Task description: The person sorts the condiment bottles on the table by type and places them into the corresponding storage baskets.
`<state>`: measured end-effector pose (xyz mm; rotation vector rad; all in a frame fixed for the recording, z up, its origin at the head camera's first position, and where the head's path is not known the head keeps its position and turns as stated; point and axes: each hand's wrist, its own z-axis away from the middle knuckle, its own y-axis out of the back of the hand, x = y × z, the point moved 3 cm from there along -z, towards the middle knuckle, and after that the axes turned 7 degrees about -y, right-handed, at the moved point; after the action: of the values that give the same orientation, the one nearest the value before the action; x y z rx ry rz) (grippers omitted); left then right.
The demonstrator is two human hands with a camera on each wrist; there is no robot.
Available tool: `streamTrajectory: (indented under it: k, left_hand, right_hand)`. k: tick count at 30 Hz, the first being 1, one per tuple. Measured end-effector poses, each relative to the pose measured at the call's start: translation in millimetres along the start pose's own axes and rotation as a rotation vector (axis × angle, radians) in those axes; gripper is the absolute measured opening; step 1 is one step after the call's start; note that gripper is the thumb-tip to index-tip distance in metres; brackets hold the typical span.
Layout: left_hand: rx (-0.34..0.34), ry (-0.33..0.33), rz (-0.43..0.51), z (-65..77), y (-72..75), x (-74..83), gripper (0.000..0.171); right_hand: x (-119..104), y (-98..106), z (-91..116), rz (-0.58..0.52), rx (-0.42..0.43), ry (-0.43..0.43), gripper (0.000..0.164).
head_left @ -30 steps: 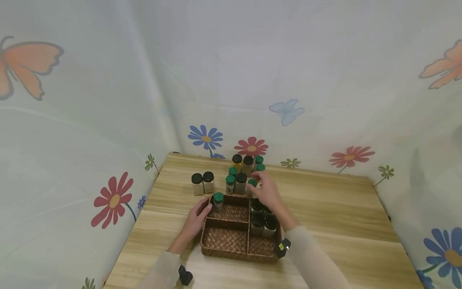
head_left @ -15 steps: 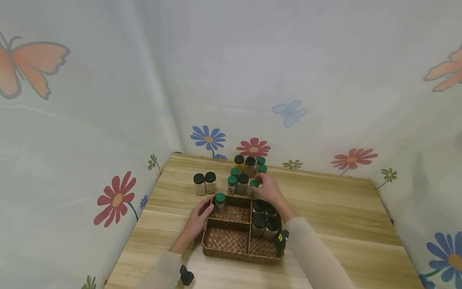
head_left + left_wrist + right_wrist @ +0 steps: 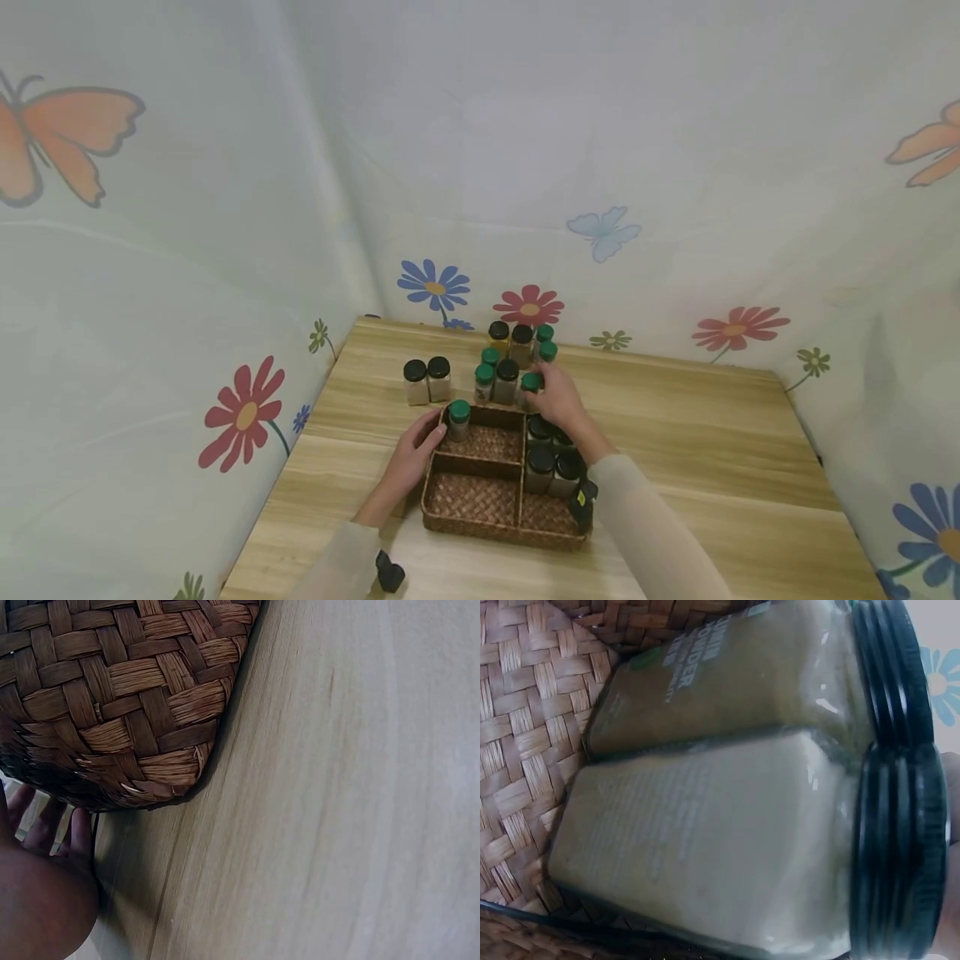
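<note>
In the head view my left hand [image 3: 414, 454] grips the back left corner of a brown woven basket [image 3: 510, 532]; its fingers also show beside the basket wall [image 3: 127, 697] in the left wrist view. A green-lidded spice jar [image 3: 459, 419] stands in the back left compartment, close to the left thumb. Behind the basket, my right hand [image 3: 562, 400] holds a small green-lidded spice jar [image 3: 531, 382] between thumb and fingers; the hand hides much of it. Several black-lidded spice jars [image 3: 540, 467] stand in the right compartment, with one pale powder jar [image 3: 705, 847] near the right wrist camera.
Two black-lidded jars [image 3: 427, 383] stand behind the basket to the left. More jars with black and green lids [image 3: 507, 372] cluster behind it, near the table's back edge. A printed cloth [image 3: 480, 167] hangs behind the wooden table [image 3: 697, 442].
My right hand has settled lower around the green-lidded spice jar, its fingers drawing in. The left hand stays on the basket corner. The head view has shifted slightly.
</note>
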<state>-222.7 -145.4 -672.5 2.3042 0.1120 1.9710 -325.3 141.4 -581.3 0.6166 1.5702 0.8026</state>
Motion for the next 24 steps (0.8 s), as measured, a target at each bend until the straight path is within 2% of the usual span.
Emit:
streamTrajectory:
  k: [5, 7, 8, 12, 14, 15, 19, 24]
  left_hand:
    - [0.003, 0.009, -0.012, 1.9, -0.1, 1.8, 0.056]
    - [0.003, 0.01, -0.014, 2.1, 0.1, 3.4, 0.057]
    - [-0.006, 0.018, -0.007, 3.0, 0.7, 9.1, 0.057]
    - [-0.018, 0.02, -0.009, 4.5, 0.9, 9.4, 0.057]
    - [-0.019, 0.025, -0.008, 4.8, 1.1, 10.3, 0.056]
    - [-0.01, 0.022, -0.013, 4.1, 0.7, 6.0, 0.057]
    - [0.0, 0.009, -0.025, 3.7, 0.5, 9.7, 0.057]
    - [0.003, -0.004, -0.004, 3.4, 1.0, 10.6, 0.055]
  right_hand:
    - [-4, 7, 2, 0.019, -0.006, -0.006, 0.035]
    - [-8, 13, 4, 0.025, -0.006, -0.012, 0.037]
    - [-10, 16, 5, 0.025, -0.006, -0.018, 0.037]
    - [-22, 31, 13, 0.031, -0.005, -0.009, 0.036]
    - [-28, 36, 19, 0.022, 0.007, 0.013, 0.034]
    - [-32, 38, 22, 0.019, 0.014, 0.03, 0.033]
    - [-46, 42, 35, -0.017, 0.044, 0.109, 0.032]
    - [-64, 40, 48, -0.094, 0.037, 0.18, 0.035]
